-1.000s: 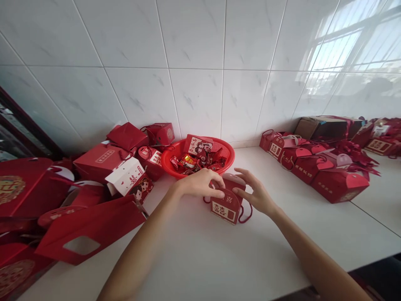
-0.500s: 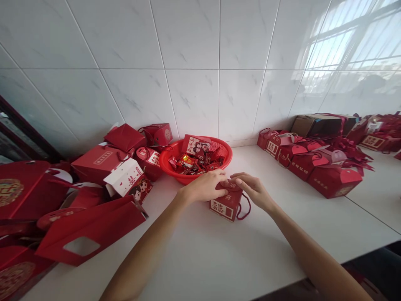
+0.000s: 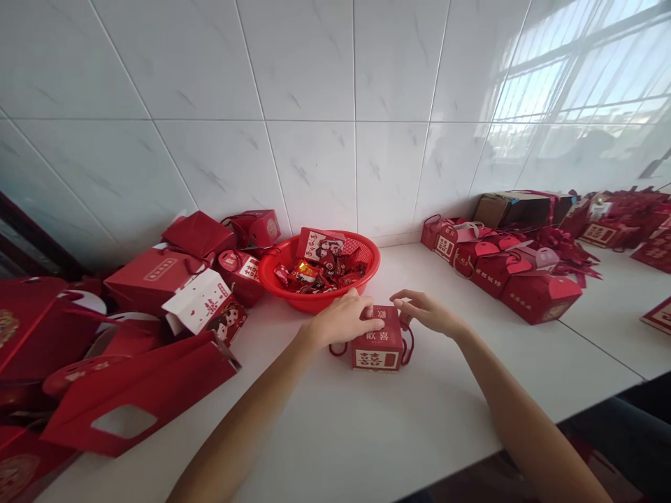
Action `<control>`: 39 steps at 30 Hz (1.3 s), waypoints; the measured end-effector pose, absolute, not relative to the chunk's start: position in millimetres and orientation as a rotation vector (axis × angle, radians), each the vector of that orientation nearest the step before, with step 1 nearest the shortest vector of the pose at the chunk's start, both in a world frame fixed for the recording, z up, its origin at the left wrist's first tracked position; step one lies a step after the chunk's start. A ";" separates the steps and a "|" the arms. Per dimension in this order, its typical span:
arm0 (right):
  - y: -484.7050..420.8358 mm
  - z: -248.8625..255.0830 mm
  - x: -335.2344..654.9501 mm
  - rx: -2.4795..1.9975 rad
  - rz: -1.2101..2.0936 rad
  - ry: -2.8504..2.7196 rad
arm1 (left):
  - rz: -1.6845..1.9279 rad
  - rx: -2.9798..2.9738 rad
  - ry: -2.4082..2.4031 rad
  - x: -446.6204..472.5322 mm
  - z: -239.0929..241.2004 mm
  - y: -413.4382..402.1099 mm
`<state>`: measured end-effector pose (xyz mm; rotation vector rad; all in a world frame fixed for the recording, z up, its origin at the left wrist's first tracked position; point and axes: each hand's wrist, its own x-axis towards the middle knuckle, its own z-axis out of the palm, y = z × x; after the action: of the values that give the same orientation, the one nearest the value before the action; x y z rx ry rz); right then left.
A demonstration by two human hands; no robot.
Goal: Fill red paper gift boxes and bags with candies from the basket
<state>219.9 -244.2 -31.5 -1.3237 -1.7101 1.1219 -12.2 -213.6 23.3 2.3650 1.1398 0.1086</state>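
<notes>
A small red candy gift box [image 3: 385, 339] with white double-happiness print stands upright on the white table, its top folded down. Dark red cord handles [image 3: 409, 348] hang at both its sides. My left hand [image 3: 343, 321] grips the box at its left and back, thumb lying on top. Beside the back right corner is my right hand [image 3: 427, 312], fingers apart and slightly bent, fingertips close to the box and cord. Whether they touch it I cannot tell. Behind the hands sits a red plastic basket [image 3: 371, 274] of wrapped sweets [image 3: 314, 274].
Red boxes [image 3: 152, 276] and an unfolded red carton [image 3: 157, 391] crowd the left side. Closed red boxes [image 3: 539, 299] line up at the right, with a brown cardboard box [image 3: 493, 208] behind them. A tiled wall [image 3: 309, 168] bounds the back.
The box has turned so its printed front faces me squarely, and its left cord now shows. My right hand has drawn slightly away from the top. The camera view has shifted a little.
</notes>
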 end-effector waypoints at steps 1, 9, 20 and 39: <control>-245.2 -30.7 220.1 -1.300 1.187 -1.704 | 0.102 2.359 1.169 -11.7 23.7 -215.0; -254.6 -16.5 221.6 -0.857 1.355 -1.389 | 0.175 2.354 1.193 -9.7 22.7 -217.9; -261.4 19.0 206.2 -0.894 1.029 -1.387 | 0.650 1.628 0.670 -27.5 62.0 -222.1; -293.3 25.4 150.3 -1.222 0.450 -1.471 | 0.693 1.714 0.385 -18.9 60.7 -256.7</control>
<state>150.3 -293.3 25.4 -1.2222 -1.4706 0.4504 -18.9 -256.7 60.7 1.7145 0.3846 0.6931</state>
